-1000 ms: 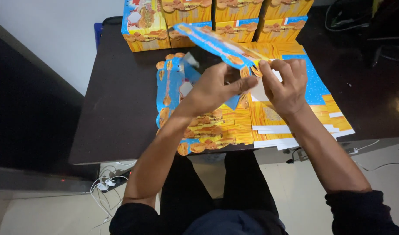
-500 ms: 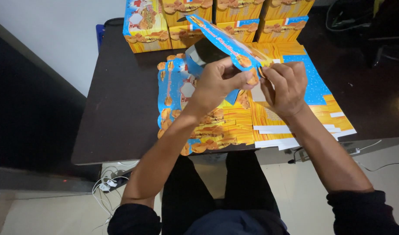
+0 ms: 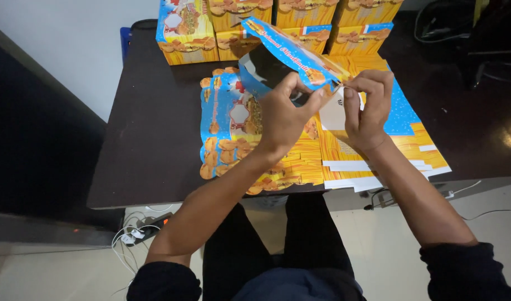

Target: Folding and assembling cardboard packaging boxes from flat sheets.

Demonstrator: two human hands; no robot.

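I hold a blue and orange printed cardboard box (image 3: 286,53) above the dark table (image 3: 155,128), partly opened into a sleeve so its dark inside shows. My left hand (image 3: 283,114) grips the box's near side from below. My right hand (image 3: 367,106) pinches a white flap at the box's right end. Under both hands lies a stack of flat, unfolded box blanks (image 3: 233,139) in the same blue and orange print. My forearms reach out from black sleeves.
Several assembled boxes (image 3: 186,33) stand in a row along the table's far edge. More flat blanks (image 3: 411,139) fan out at the right, overhanging the near edge. Cables and a power strip (image 3: 138,231) lie on the floor at the left. A white wall runs along the left.
The flat blank has been pushed open into a box shape, its dark inside now showing. Both hands have shifted to its right end, with the right fingers on the white flap.
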